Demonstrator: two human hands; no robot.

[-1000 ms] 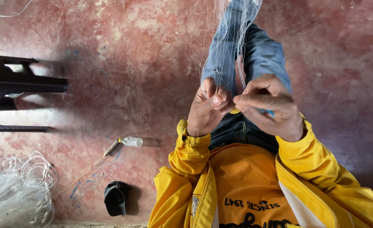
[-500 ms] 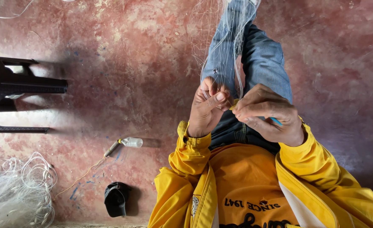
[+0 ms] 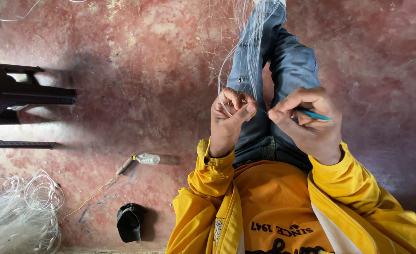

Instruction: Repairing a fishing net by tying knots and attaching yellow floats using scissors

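I sit on a red floor in a yellow jacket and blue jeans point(image 3: 288, 61). A fine white fishing net point(image 3: 250, 51) hangs down over my legs. My left hand point(image 3: 229, 117) pinches a few strands of the net between thumb and fingers. My right hand point(image 3: 306, 124) is just to the right of it, a small gap apart, and grips a thin blue netting needle point(image 3: 314, 114) whose tip sticks out to the right. A thin thread runs between the two hands.
A black plastic chair point(image 3: 15, 108) stands at the left. On the floor lie a small clear bottle point(image 3: 146, 159) with a cord, a black cap point(image 3: 130, 221) and a heap of white net point(image 3: 19, 211) at the bottom left.
The hands were pressed together a second ago. The right hand has since drawn a little to the right, and the blue needle now shows.
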